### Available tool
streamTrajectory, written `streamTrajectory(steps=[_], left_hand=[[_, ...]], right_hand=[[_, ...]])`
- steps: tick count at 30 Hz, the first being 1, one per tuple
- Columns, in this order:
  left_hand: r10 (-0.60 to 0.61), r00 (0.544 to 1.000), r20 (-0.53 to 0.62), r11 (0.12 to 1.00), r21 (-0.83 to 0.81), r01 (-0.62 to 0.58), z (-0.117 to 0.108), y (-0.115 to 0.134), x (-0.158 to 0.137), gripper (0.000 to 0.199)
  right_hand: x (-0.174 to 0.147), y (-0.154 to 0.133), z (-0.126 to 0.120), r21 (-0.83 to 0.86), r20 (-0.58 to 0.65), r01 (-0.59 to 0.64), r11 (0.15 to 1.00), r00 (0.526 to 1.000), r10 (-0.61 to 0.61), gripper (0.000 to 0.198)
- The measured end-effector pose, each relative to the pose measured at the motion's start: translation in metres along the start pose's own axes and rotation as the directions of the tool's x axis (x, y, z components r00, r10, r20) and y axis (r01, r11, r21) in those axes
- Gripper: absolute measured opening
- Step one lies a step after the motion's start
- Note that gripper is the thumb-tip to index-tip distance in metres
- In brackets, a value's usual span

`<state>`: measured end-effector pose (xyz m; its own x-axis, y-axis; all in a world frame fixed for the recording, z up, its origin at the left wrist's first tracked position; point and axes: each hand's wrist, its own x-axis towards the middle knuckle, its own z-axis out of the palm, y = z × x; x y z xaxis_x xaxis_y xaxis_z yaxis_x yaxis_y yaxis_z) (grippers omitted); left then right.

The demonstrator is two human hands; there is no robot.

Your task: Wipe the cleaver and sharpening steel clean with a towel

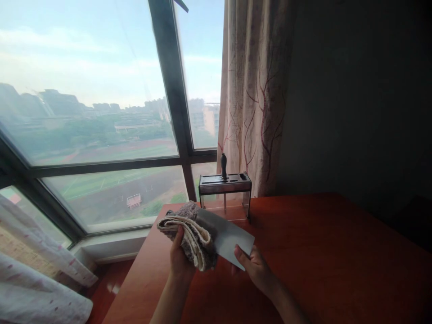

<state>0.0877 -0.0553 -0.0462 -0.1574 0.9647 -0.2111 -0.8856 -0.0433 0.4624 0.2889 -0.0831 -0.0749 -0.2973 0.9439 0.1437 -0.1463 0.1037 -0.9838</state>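
Observation:
My left hand [180, 258] grips a thick folded cloth [191, 234], cream on one face and fuzzy grey-brown on the other, with the thumb on top of its folds. Out of the cloth's right side comes the broad, flat grey blade of a cleaver [226, 234]; the cloth hides its far left part, and no handle shows. My right hand [258, 267] pinches the blade's lower right end, thumb on the upper face and fingers underneath. Both hands hold these things above the reddish-brown table [310, 256].
Just beyond the hands stands a clear-sided knife block [226, 184] with a dark top and one black-handled tool [223, 165] upright in it. A patterned curtain [253, 90] hangs behind it. Windows [101, 90] fill the left, with another curtain [37, 288] at lower left.

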Motion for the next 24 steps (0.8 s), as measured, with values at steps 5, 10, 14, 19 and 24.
streamTrajectory(steps=[5, 10, 14, 19, 24], left_hand=[[0.111, 0.993, -0.047, 0.988, -0.105, -0.116, -0.014, 0.036, 0.013, 0.032], [0.105, 0.994, 0.005, 0.989, -0.104, -0.104, -0.016, 0.039, 0.012, 0.040], [0.073, 0.991, 0.116, 0.997, -0.043, -0.068, -0.020, 0.029, 0.010, 0.056], [0.012, 0.987, 0.158, 1.000, -0.008, -0.011, -0.028, 0.021, 0.011, 0.058], [-0.048, 0.995, 0.092, 0.998, 0.030, 0.046, -0.026, 0.015, 0.007, 0.042]], right_hand=[[-0.002, -0.009, -0.001, 0.053, 0.004, -0.037, 0.998, 0.999, 0.037, 0.055], [0.000, -0.005, 0.003, 0.244, -0.130, -0.152, 0.958, 0.974, 0.188, 0.046], [0.005, 0.004, 0.007, 0.526, -0.193, -0.219, 0.822, 0.910, 0.366, 0.041], [0.010, 0.012, 0.005, 0.685, -0.140, -0.192, 0.703, 0.912, 0.386, 0.040], [0.009, 0.014, 0.006, 0.710, -0.165, -0.150, 0.688, 0.914, 0.371, 0.038]])
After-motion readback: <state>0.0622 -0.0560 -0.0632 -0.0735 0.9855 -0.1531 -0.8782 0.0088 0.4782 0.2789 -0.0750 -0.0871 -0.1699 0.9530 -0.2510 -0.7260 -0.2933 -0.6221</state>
